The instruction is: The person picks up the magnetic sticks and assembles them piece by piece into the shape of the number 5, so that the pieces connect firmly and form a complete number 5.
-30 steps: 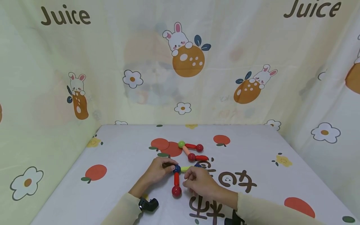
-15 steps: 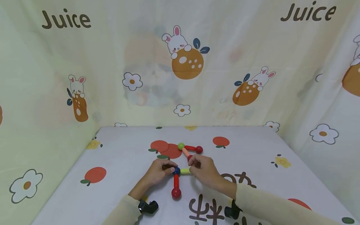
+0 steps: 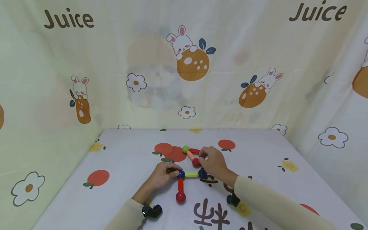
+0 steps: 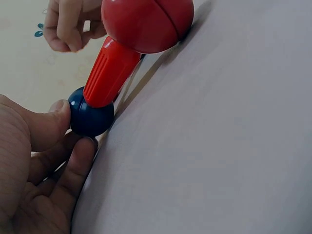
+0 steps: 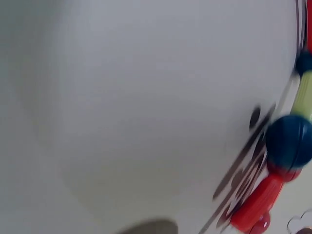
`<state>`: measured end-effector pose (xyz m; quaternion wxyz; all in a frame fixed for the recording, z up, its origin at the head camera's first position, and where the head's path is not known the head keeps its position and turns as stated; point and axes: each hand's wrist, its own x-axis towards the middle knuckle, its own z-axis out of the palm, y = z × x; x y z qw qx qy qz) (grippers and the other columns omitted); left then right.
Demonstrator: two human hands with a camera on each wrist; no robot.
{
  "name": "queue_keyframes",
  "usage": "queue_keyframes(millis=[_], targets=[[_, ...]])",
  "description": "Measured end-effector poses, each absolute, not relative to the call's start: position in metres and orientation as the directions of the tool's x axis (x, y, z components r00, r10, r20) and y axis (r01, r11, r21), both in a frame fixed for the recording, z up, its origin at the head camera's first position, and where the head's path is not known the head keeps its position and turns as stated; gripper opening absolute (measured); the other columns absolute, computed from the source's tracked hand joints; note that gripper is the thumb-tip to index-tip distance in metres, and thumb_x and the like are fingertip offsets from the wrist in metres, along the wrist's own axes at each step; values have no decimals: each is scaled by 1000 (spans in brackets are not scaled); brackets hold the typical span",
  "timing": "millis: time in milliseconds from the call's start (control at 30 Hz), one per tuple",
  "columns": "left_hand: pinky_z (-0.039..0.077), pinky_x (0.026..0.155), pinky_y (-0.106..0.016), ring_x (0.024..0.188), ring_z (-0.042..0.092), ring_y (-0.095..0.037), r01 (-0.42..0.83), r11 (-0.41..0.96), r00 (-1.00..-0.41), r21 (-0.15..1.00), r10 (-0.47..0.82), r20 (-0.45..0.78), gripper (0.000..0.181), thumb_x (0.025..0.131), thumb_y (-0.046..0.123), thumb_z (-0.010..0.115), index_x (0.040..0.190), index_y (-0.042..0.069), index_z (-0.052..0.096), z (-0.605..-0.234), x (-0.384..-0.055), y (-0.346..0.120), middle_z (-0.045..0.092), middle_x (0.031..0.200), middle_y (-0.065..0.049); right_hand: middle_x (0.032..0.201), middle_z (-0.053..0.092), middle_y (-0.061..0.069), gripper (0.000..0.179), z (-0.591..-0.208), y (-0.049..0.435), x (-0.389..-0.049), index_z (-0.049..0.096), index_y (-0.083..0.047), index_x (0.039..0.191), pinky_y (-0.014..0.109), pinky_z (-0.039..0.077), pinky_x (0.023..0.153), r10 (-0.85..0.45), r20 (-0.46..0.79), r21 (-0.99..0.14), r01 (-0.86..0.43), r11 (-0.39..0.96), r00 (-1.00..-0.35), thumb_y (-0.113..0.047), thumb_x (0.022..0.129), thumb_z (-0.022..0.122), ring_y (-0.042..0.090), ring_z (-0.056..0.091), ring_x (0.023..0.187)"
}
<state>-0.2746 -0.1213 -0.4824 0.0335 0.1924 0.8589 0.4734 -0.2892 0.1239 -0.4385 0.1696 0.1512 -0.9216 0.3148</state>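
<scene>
In the head view my left hand pinches a blue ball between thumb and fingertips. A red stick joins that ball to a red ball nearer me. From the same blue ball a yellow-green stick leads right to a second blue ball. My right hand, fingers loosely bent, is over a farther linked piece, right beside its red ball. In the right wrist view that piece's red stick shows with no fingers around it.
The farther piece also has a green ball, a peach stick and another red stick, whose far end is behind my right hand. A printed cloth covers the table, and patterned curtains stand around it.
My right hand has moved away from the yellow-green stick, forward to the farther piece, uncovering the second blue ball. My left hand keeps its pinch on the first blue ball.
</scene>
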Motion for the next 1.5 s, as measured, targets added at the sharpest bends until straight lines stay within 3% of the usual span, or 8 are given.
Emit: queue_keyframes(millis=[300, 500, 767, 1000, 1233, 1500], targets=[[53, 88, -33, 96, 62, -16, 298, 476, -924, 827, 361, 125, 18, 97, 12, 68, 111, 16, 78, -483, -273, -120, 73, 104, 4, 91, 62, -2, 11, -442, 136, -311, 72, -10, 104, 35, 53, 79, -215, 241, -581, -318, 749, -946, -11, 93, 71, 20, 53, 89], [53, 88, -32, 98, 61, -16, 280, 473, -928, 835, 356, 109, 19, 98, 12, 68, 112, 18, 78, -482, -272, -120, 72, 104, 6, 93, 68, -3, 15, -444, 143, -316, 74, -10, 108, 35, 56, 81, -247, 151, -612, -287, 737, -957, -11, 93, 72, 19, 58, 88], [53, 87, -32, 96, 62, -16, 286, 473, -928, 833, 354, 117, 19, 97, 12, 68, 112, 18, 78, -481, -272, -119, 72, 103, 5, 93, 69, -5, 13, -450, 147, -322, 78, -18, 104, 30, 54, 80, -288, 26, -566, -251, 785, -957, -13, 93, 74, 17, 57, 88], [53, 86, -30, 95, 62, -16, 294, 465, -926, 835, 356, 128, 18, 97, 11, 67, 111, 17, 78, -481, -273, -119, 72, 103, 4, 98, 69, -4, 15, -447, 149, -326, 79, -19, 107, 34, 52, 84, -311, -26, -549, -246, 798, -950, -14, 94, 72, 19, 55, 93], [54, 85, -29, 94, 62, -15, 290, 464, -927, 837, 354, 125, 18, 97, 11, 67, 111, 17, 78, -481, -273, -120, 73, 103, 4, 89, 70, -4, 12, -442, 148, -333, 80, -14, 102, 35, 51, 84, -392, -58, -506, -312, 804, -918, -11, 94, 71, 18, 55, 88], [54, 85, -29, 94, 62, -16, 278, 466, -929, 840, 351, 113, 19, 98, 12, 67, 111, 18, 78, -482, -273, -120, 72, 103, 5, 88, 68, -6, 8, -441, 145, -336, 79, -17, 98, 33, 50, 82, -394, -140, -481, -286, 829, -908, -15, 93, 74, 17, 55, 89]])
